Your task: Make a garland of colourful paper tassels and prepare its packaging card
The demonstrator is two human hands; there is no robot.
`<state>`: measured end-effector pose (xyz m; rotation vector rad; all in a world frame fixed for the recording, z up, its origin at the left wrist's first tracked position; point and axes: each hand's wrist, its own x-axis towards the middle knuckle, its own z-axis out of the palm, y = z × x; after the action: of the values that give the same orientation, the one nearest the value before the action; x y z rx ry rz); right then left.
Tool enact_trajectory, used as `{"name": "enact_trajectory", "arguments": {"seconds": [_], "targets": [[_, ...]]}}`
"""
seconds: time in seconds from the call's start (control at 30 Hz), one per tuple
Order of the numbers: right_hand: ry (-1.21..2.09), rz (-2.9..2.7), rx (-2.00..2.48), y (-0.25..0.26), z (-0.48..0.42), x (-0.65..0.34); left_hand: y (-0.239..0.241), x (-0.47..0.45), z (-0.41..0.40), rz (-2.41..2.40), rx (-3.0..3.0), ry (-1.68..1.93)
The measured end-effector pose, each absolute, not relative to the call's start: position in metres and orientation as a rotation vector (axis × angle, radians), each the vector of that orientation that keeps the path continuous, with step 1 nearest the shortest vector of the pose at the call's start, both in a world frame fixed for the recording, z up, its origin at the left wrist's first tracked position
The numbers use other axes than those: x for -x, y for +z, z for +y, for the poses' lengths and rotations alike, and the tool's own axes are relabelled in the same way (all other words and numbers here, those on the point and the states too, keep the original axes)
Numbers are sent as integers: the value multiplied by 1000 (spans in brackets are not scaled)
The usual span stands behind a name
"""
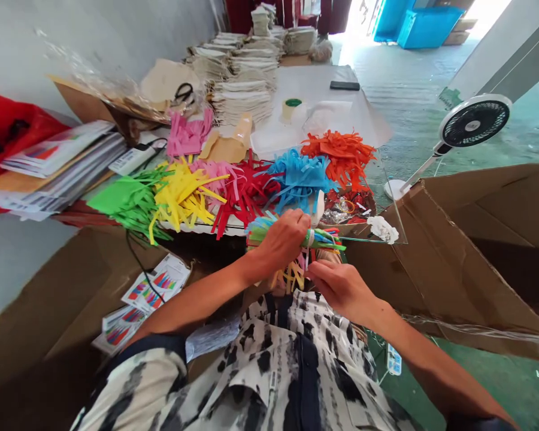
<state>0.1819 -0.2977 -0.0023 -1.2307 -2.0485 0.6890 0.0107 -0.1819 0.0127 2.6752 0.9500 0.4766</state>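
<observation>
My left hand (284, 239) is closed around a bundle of mixed coloured paper strips (324, 238), held just above my lap. A white tie (311, 238) is wrapped round the bundle beside my fingers. My right hand (336, 284) sits just below it, fingers pinched on the hanging end of that tie. Ahead on the table lie piles of fringed paper: green (128, 203), yellow (184, 194), red (245, 194), blue (299, 176) and orange (341, 149).
Large cardboard sheets (476, 239) stand on my right, more cardboard on my left. A white fan (471, 123) stands on the green floor. Stacked booklets (58, 167), scissors (184, 93), a tape roll (291, 108), a phone (344, 85) and paper stacks (247, 78) cover the table.
</observation>
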Motion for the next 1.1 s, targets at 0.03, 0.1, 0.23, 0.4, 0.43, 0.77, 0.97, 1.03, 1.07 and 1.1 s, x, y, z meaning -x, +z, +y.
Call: {"name": "enact_trajectory", "arguments": {"seconds": [0.03, 0.1, 0.23, 0.4, 0.43, 0.77, 0.97, 1.03, 1.07, 1.1], "targets": [[669, -2048, 1229, 6, -298, -183, 8, -11, -185, 904, -2760, 367], [644, -2005, 1245, 22, -287, -197, 7, -11, -196, 691, -2832, 195], [704, -1950, 1295, 12, -257, -225, 25, 0, -202, 377, -2616, 261], [607, -1992, 1247, -15, -277, -193, 32, 11, -179, 697, -2587, 234], [552, -2054, 1228, -10, -285, -186, 29, 11, -177, 774, -2641, 175], [1051, -1684, 1154, -1, -248, -219, 34, 0, -198, 361, -2168, 145], [1149, -1306, 1051, -35, -270, -199, 19, 4, -178, 626, -1843, 285], [1098, -1215, 1092, -33, -273, -196, 18, 1, -183, 639, -1898, 303], [1041, -1182, 1128, -31, -273, -195, 18, -2, -187, 643, -1898, 331], [977, -1155, 1164, -29, -274, -195, 19, -4, -191, 638, -1867, 362]]}}
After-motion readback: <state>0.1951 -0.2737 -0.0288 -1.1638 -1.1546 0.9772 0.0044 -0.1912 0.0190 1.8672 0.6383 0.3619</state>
